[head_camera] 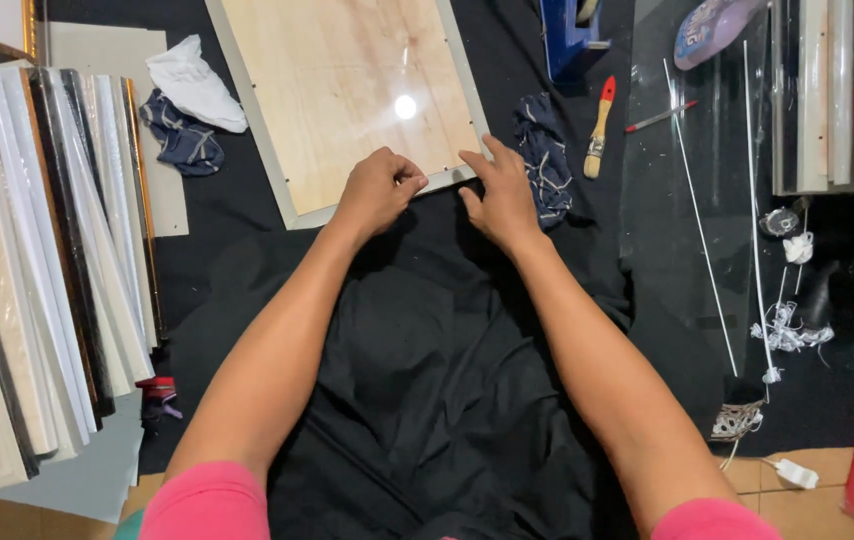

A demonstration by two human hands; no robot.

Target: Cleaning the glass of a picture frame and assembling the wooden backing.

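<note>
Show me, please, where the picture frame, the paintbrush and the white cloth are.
picture frame (387,197), head view, on its near grey edge.
paintbrush (602,108), head view, on its wooden handle.
white cloth (194,85), head view, on its crumpled middle.

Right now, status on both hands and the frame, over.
Left hand pinching at the near edge of the frame. Right hand open, fingertips on the same edge. Frame flat, wooden back up, on black cloth. Dark rag beside the right hand.

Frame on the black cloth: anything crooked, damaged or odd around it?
The frame lies face down, turned slightly askew to the cloth, both hands at its near edge. No damage shows. Around it, crumpled rags and white string scraps lie scattered.
</note>
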